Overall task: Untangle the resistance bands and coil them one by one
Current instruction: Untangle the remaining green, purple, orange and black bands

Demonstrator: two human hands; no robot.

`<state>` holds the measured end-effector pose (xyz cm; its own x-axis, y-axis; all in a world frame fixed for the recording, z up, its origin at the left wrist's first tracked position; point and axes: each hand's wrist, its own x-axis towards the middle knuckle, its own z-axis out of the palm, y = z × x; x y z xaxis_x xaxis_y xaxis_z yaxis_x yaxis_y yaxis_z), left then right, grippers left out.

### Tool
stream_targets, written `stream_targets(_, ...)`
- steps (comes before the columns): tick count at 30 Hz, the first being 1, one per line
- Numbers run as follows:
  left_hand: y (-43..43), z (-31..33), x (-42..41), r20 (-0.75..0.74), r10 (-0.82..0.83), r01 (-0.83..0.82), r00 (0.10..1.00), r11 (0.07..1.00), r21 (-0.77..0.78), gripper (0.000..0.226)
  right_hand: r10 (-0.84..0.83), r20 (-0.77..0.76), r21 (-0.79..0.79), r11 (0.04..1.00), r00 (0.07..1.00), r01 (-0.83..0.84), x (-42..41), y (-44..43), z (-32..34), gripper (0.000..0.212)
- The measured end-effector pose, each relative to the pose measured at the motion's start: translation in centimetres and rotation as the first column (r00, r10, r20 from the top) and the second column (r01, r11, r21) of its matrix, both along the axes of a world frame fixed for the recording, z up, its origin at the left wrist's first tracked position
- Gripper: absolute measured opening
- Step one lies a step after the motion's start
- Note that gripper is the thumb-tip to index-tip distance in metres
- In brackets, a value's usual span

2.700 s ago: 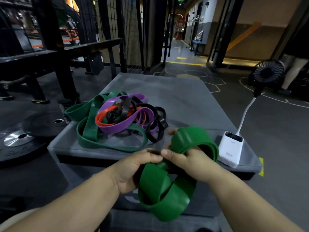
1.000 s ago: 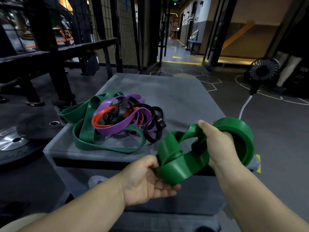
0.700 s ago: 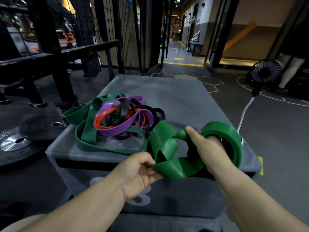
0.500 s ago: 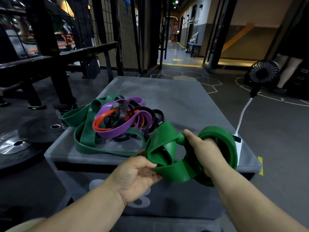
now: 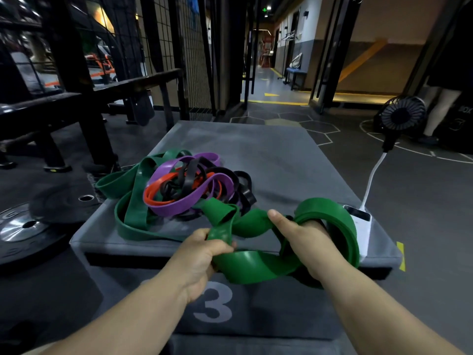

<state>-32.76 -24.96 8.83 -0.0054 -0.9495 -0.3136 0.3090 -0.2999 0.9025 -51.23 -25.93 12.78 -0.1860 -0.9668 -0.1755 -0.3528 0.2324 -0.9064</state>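
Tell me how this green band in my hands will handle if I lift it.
Probably floppy: the green band sags and twists between left hand and right hand. Its coil round the right hand may spring loose if the grip slackens.

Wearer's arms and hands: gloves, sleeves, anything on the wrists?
Left hand and right hand are bare: no gloves, rings or markings visible. Left forearm and right forearm bare to the frame edge; no sleeves, watch or wristband.
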Motion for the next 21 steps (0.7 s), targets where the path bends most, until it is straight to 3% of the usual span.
stream_targets(2,-0.1,-0.1,-0.2,0.072,-0.001,0.0,0.997,1.0,0.017,0.054,0.026,0.032,-0.01,1.0,0.999,-0.026,0.4,0.5,0.3,0.048)
stream_targets(7,0.2,0.5,-0.1,0.316,0.013,0.008,0.949,0.998,-0.064,0.051,0.083,0.028,-0.056,0.995,0.996,-0.081,0.4,0.9,0.1,0.042)
stream_targets(9,0.2,0.6,0.2,0.411,0.025,0.027,0.911,0.992,-0.12,0.034,0.062,0.03,-0.075,0.995,0.998,-0.06,-0.2,0.7,0.5,0.045)
stream_targets(12,-0.4,0.8,1.0,0.43,0.091,-0.039,0.898,0.991,-0.128,0.007,-0.012,0.115,-0.136,0.99,0.993,0.028,-1.4,0.1,0.9,0.052)
stream_targets(14,-0.9,0.7,1.5,0.26,0.142,-0.127,0.955,0.989,-0.071,0.014,-0.067,0.152,-0.151,0.984,0.986,0.09,-2.3,-0.4,1.0,0.059)
stream_targets(16,-0.9,1.0,1.4,-0.045,0.136,-0.134,0.99,0.99,0.045,0.017,-0.11,0.11,-0.172,0.977,0.988,0.128,-2.9,-0.6,1.2,0.052)
stream_targets(19,-0.6,1.0,1.1,-0.349,0.135,-0.093,0.927,0.987,0.135,0.038,-0.183,0.119,-0.188,0.961,0.976,0.203,-3.5,-0.8,1.6,0.05)
stream_targets(21,-0.2,1.5,1.2,-0.418,-0.002,0.048,0.909,0.994,0.1,0.042,-0.22,0.203,-0.194,0.946,0.954,0.26,-3.6,-1.1,1.7,0.049)
